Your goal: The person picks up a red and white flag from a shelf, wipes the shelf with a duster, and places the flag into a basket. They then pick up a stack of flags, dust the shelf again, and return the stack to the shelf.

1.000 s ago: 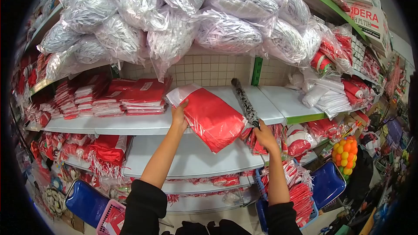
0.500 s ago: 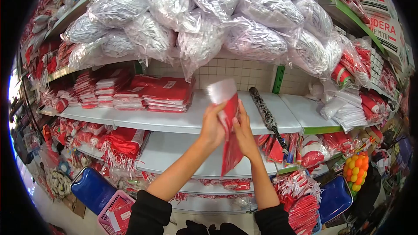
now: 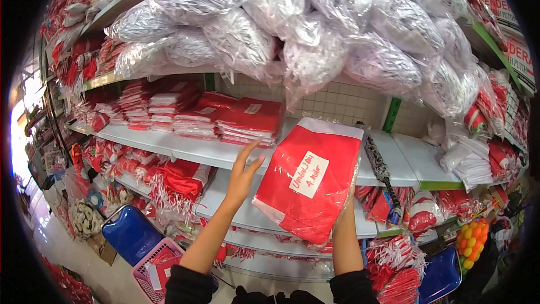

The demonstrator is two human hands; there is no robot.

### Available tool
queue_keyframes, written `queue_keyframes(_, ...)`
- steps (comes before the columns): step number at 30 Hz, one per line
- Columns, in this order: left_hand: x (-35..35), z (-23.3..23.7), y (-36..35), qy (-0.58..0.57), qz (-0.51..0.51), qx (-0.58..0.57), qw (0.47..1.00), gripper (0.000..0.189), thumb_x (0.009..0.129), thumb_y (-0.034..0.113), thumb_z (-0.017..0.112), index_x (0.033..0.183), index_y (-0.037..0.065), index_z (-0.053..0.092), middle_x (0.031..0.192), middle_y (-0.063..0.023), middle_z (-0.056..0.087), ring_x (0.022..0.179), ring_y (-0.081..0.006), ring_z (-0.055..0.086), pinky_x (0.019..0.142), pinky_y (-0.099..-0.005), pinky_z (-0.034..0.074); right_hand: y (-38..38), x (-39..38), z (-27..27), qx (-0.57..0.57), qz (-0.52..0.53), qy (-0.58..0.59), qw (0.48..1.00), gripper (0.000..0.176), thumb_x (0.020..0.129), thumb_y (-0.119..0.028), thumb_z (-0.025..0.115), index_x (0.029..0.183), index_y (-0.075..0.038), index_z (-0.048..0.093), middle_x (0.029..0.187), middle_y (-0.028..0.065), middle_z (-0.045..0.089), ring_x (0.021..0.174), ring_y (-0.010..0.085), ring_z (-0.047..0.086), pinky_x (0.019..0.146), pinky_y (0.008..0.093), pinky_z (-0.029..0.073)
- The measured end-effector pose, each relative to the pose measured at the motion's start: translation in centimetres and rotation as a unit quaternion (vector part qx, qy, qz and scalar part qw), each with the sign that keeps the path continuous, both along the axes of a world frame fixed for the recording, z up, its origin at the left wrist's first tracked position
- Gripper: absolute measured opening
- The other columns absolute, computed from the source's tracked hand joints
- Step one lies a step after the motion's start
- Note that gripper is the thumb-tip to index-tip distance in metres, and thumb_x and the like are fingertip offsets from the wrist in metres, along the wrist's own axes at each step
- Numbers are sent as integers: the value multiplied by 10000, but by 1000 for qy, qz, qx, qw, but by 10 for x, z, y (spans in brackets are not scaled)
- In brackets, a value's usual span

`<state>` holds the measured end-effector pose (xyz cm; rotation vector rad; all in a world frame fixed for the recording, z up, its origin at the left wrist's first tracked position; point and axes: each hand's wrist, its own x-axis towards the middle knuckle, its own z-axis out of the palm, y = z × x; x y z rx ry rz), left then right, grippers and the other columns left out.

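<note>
A folded red-and-white cloth in a clear plastic bag [image 3: 273, 183] faces me, tilted, with a handwritten white label [image 3: 309, 174] on its front. My right hand [image 3: 349, 198] grips it at the right edge; most of the fingers are hidden behind it. Left of the bag, my left hand [image 3: 241, 183] is open and holds nothing, its fingers spread and pointing up. Just beyond those fingertips lies a stack of similar bagged red-and-white cloths [image 3: 250, 121] on the shelf.
More bagged stacks [image 3: 169, 107] line the white shelf [image 3: 185, 146] to the left. A dark fluffy duster [image 3: 378, 163] lies on it at the right. Bulging bags of white strips [image 3: 315, 50] overhang from above. Below are a pink basket [image 3: 147, 264] and blue stools [image 3: 132, 233].
The bagged cloth has turned from nearly edge-on to showing its labelled front. My left hand has let go of it and moved left. The view has shifted somewhat leftward.
</note>
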<state>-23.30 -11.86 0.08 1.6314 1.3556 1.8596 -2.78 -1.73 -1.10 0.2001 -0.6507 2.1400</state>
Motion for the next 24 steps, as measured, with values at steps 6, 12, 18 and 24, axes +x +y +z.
queue_keyframes(6,-58,-54,-33,-285,-293,-213,888,615,941,480,336,1322,-3,357,1277,-179,475,1145,-268,505,947,-433,417,16,-59,13,18,45,-9,999,545,945,-487,299,1262,-63,429,1163,103,548,1019,229,555,873,363,464)
queue_keyframes(12,-135,-39,-29,-298,-339,-106,886,514,952,323,406,1290,-63,363,1119,-185,571,944,-265,617,814,-422,528,49,-132,45,48,94,-15,994,537,944,-484,307,1248,-65,445,1126,106,569,983,222,570,843,360,478)
queue_keyframes(18,-191,19,33,-270,-225,-125,928,399,912,157,510,1215,-86,417,1019,-167,597,846,-242,642,764,-327,559,150,-167,58,138,-206,-223,943,501,935,-457,350,1198,-54,489,1051,113,607,946,226,586,814,366,487)
queue_keyframes(24,-199,0,72,-268,-186,-115,938,394,925,241,492,1185,-50,438,945,-162,609,864,-288,647,748,-364,543,113,-163,35,334,-648,-394,560,283,876,-318,528,929,-64,643,881,89,634,872,226,569,758,388,413)
